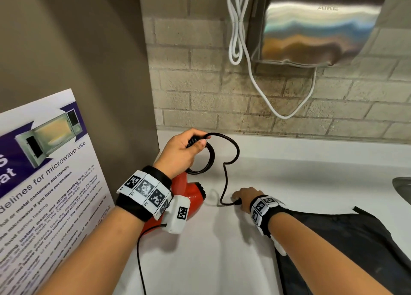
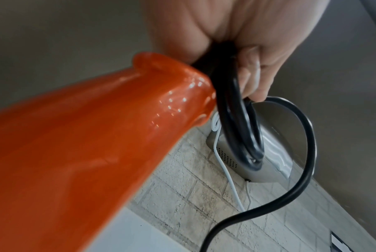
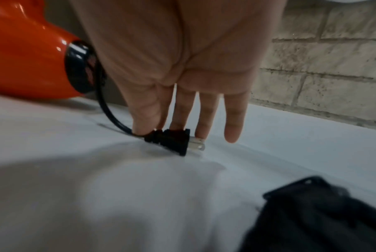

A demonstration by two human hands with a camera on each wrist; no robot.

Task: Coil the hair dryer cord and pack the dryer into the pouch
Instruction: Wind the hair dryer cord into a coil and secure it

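the likeliest slip is the loops springing loose: the left hand (image 1: 181, 153) clamps only a couple of turns of the black cord (image 1: 225, 174), and a tug on the slack could pull them out or drag the red dryer (image 1: 193, 194) beneath it. the right hand (image 1: 248, 198), fingers mostly straight, pinches the plug (image 3: 172, 140) against the white counter (image 1: 289, 161), right of the dryer, with the dark pouch (image 1: 355, 250) near right.
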